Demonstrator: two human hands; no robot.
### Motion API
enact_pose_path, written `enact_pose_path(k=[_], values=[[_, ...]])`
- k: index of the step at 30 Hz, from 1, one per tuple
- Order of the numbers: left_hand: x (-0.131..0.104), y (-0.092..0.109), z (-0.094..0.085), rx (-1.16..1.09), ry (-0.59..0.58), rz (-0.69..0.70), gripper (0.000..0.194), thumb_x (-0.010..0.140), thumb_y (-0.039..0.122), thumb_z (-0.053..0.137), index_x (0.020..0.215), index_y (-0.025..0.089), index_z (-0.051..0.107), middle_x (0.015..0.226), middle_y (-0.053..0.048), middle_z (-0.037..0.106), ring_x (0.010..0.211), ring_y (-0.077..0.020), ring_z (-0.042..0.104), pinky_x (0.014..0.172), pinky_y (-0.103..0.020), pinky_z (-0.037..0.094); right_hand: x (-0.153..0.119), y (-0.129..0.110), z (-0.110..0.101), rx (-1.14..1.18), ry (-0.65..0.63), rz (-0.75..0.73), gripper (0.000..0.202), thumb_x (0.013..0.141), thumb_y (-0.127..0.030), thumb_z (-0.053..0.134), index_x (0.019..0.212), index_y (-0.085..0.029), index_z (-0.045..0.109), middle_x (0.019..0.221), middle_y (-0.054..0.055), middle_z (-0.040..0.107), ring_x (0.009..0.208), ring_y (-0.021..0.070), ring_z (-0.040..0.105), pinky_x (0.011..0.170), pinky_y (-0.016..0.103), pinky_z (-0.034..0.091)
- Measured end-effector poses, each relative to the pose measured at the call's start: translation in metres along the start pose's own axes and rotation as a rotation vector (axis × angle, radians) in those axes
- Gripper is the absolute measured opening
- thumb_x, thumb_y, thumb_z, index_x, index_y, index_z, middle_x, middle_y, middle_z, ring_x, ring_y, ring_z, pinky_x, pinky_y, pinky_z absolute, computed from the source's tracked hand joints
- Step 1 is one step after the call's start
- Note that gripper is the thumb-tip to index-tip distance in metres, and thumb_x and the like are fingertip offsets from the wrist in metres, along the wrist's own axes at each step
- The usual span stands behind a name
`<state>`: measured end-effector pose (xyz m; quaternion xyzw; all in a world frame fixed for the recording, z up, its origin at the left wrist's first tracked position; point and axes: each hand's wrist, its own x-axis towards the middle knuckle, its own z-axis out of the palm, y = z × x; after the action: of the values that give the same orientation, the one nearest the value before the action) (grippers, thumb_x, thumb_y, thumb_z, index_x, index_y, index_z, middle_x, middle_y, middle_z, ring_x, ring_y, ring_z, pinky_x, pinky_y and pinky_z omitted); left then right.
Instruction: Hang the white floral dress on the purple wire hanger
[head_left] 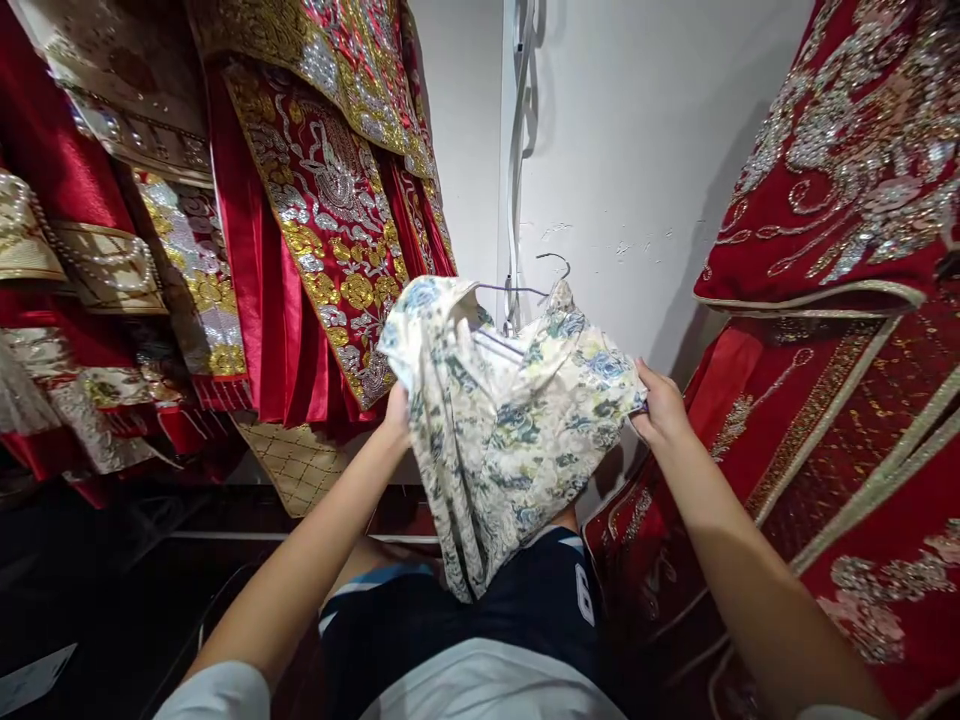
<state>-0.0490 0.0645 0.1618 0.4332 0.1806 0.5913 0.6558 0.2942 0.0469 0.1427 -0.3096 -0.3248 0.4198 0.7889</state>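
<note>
A white garment with blue, green and yellow flowers (pixel 525 440) hangs in front of my body, its lower end tapering toward my lap. A thin dark hanger (pixel 511 289) with a metal hook runs through its neck opening, and the hook rises free above the collar. My left hand (pixel 400 408) grips the garment at its left side, the fingers mostly hidden behind the cloth. On the other side, my right hand (pixel 661 403) pinches the shoulder edge, with the hanger's tip close to the thumb.
Red embroidered gowns with gold and silver work (pixel 337 230) hang on the left. More red beaded garments (pixel 847 200) hang close on the right. Between them is a white wall (pixel 622 130) with a vertical metal strip (pixel 516 150). A white card (pixel 36 680) lies at lower left.
</note>
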Motion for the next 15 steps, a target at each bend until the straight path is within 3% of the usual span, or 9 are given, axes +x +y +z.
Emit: enact_pose_path(k=[4,7,11,15], values=[[-0.013,-0.025,-0.024,0.169,0.195,0.04,0.056,0.076,0.059,0.068,0.112,0.016,0.07,0.105,-0.009,0.076,0.116,-0.0332,0.065,0.103,-0.045,0.049,0.016,0.006,0.021,-0.032,0.012,0.045,0.021,0.077,-0.033,0.077,0.071,-0.016,0.068,0.059,0.004,0.07,0.073,0.0252,0.074,0.07,0.035,0.063],[-0.028,-0.055,-0.038,0.382,0.304,0.029,0.059,0.062,0.053,0.082,0.105,0.014,0.072,0.107,-0.011,0.076,0.113,-0.0327,0.066,0.1,-0.04,0.05,0.014,0.017,0.03,-0.089,-0.07,0.052,0.03,0.071,-0.042,0.082,0.067,-0.017,0.066,0.057,0.004,0.068,0.071,0.0261,0.074,0.065,0.035,0.062],[-0.054,-0.091,-0.05,0.45,0.396,0.024,0.054,0.056,0.041,0.087,0.099,0.013,0.073,0.108,-0.013,0.076,0.109,-0.0313,0.068,0.098,-0.038,0.049,0.004,0.026,0.013,-0.206,-0.14,-0.025,0.043,0.061,-0.056,0.085,0.071,-0.017,0.068,0.064,0.004,0.071,0.069,0.0251,0.072,0.063,0.033,0.059],[-0.074,-0.109,-0.052,0.475,0.436,-0.011,0.052,0.059,0.046,0.085,0.095,0.01,0.074,0.106,-0.016,0.075,0.104,-0.0342,0.069,0.093,-0.042,0.051,-0.002,0.031,-0.016,-0.339,-0.063,-0.169,0.051,0.065,-0.065,0.079,0.078,-0.017,0.072,0.074,0.006,0.074,0.076,0.0244,0.071,0.069,0.034,0.057]])
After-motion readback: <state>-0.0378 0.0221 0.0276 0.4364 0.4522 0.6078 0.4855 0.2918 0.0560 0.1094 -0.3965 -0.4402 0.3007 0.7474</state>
